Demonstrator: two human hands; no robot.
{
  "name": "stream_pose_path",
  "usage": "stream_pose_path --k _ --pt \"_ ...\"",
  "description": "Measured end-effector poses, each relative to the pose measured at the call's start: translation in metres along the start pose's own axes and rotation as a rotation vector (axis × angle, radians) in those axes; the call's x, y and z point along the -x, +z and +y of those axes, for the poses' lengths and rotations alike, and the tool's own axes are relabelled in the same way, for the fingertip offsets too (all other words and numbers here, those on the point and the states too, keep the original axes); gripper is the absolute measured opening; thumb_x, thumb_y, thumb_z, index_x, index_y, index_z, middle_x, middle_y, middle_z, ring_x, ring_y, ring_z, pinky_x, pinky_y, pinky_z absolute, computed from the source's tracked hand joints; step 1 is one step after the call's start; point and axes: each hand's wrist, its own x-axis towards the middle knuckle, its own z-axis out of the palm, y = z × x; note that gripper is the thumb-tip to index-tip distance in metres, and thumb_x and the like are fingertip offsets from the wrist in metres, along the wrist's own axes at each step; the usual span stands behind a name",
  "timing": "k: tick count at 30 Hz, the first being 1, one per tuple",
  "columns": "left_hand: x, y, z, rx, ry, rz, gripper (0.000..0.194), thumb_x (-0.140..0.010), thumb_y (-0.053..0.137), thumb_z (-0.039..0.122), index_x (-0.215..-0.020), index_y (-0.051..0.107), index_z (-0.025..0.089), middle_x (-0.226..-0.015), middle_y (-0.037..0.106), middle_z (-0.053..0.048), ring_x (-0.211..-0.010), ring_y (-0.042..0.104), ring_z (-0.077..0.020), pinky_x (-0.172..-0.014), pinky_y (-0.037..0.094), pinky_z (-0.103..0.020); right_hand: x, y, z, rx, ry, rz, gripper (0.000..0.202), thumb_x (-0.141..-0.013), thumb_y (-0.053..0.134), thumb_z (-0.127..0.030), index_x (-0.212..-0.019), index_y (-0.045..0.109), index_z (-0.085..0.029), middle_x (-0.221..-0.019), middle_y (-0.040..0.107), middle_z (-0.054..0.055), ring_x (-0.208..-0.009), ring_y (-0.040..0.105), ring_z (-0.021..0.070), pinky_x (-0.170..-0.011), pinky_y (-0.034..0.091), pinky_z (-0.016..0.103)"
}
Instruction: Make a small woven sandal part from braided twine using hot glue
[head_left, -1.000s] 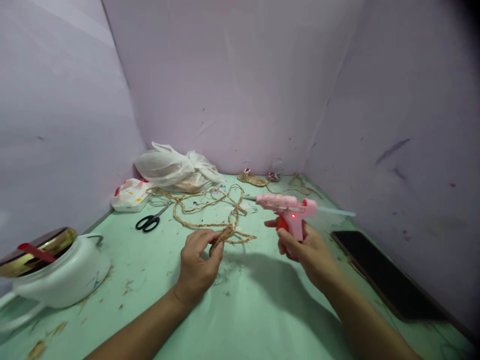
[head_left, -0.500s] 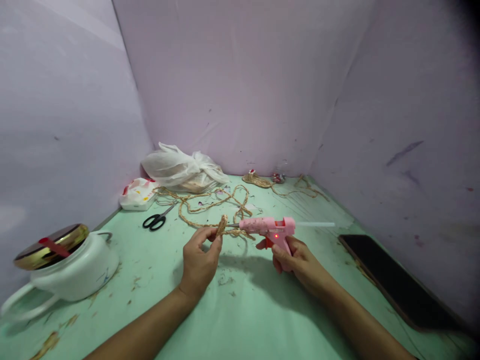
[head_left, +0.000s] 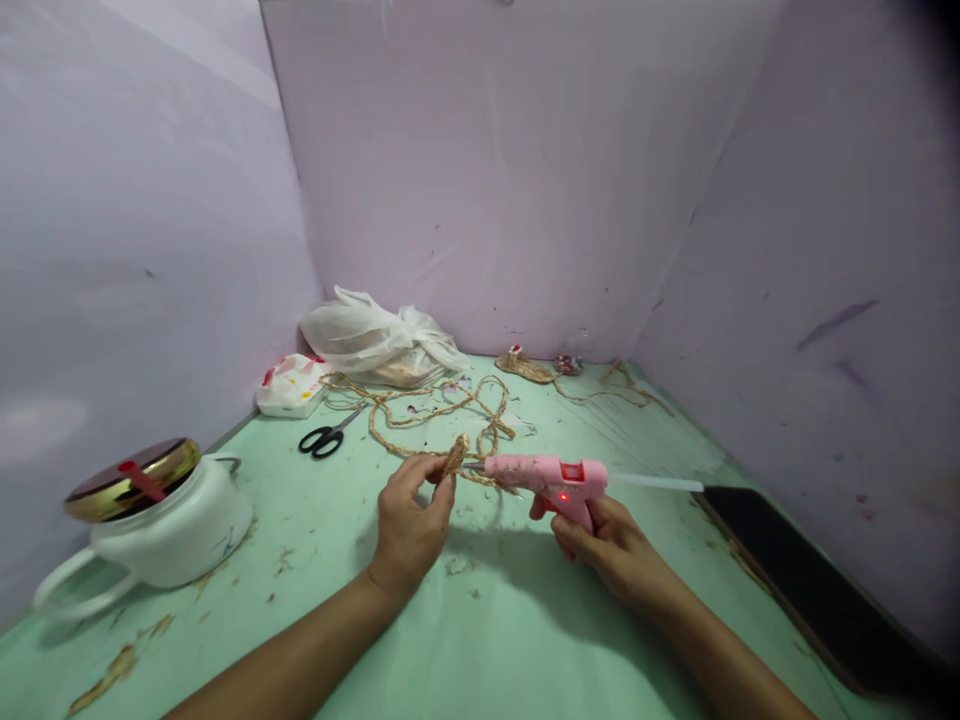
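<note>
My left hand (head_left: 411, 515) pinches a small coiled piece of braided rope (head_left: 454, 456) upright between thumb and fingers. My right hand (head_left: 619, 545) is wrapped round the handle of a pink glue gun (head_left: 544, 474), its red light on. A clear glue stick (head_left: 656, 482) sticks out of the gun's back. The gun's metal nozzle points left, at or very close to the coiled piece; whether they touch is hard to tell. Behind my hands, a long braided rope (head_left: 390, 447) lies in loops on the green table (head_left: 480, 650).
Black-handled scissors (head_left: 322, 441), a white packet (head_left: 291, 386) and a tied plastic bag (head_left: 382, 340) lie back left. A white mug (head_left: 176, 530) with a gold lid stands left. At the back sits a woven rope item (head_left: 525, 368). A dark phone (head_left: 810, 590) lies right.
The glue gun's nozzle has moved down and closer to the coiled piece, and the gun tilts slightly more. The whole view has shifted a little, so the surroundings appear further right.
</note>
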Motion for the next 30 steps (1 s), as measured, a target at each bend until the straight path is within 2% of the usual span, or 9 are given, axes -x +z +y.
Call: stream_pose_path --k 7,14,23,30 --pt "0.001 0.001 0.000 0.005 0.021 0.008 0.010 -0.076 0.056 0.019 -0.081 0.064 0.015 -0.078 0.064 -0.004 -0.071 0.058 -0.0143 -0.070 0.047 -0.026 0.000 0.002 0.009 -0.069 0.004 -0.025 0.027 -0.074 0.058 -0.043 -0.080 0.056 -0.016 -0.064 0.049 -0.001 -0.051 0.040 0.0111 -0.047 0.034 0.024" --pt "0.000 0.001 0.000 0.004 0.015 -0.014 0.009 -0.077 0.056 0.020 -0.080 0.063 0.016 -0.077 0.062 -0.003 -0.071 0.057 -0.0151 -0.071 0.047 -0.028 0.000 0.003 0.016 -0.053 -0.060 -0.016 0.028 -0.077 0.057 -0.045 -0.077 0.054 -0.018 -0.063 0.046 -0.001 -0.052 0.038 0.0113 -0.047 0.032 0.024" --pt "0.000 0.001 0.000 0.008 0.012 -0.022 0.009 -0.077 0.056 0.020 -0.080 0.063 0.016 -0.077 0.062 -0.004 -0.071 0.056 -0.0150 -0.071 0.046 -0.029 -0.001 0.001 0.023 -0.073 -0.061 -0.047 0.030 -0.080 0.054 -0.048 -0.076 0.050 -0.018 -0.066 0.043 -0.001 -0.055 0.036 0.0112 -0.049 0.031 0.024" --pt "0.000 0.000 0.001 -0.013 0.013 -0.028 0.009 -0.077 0.055 0.021 -0.079 0.063 0.017 -0.076 0.062 -0.003 -0.071 0.057 -0.0153 -0.071 0.046 -0.029 0.000 0.001 0.020 -0.059 -0.054 -0.019 0.032 -0.078 0.055 -0.049 -0.073 0.048 -0.018 -0.065 0.042 -0.001 -0.055 0.036 0.0114 -0.048 0.032 0.024"
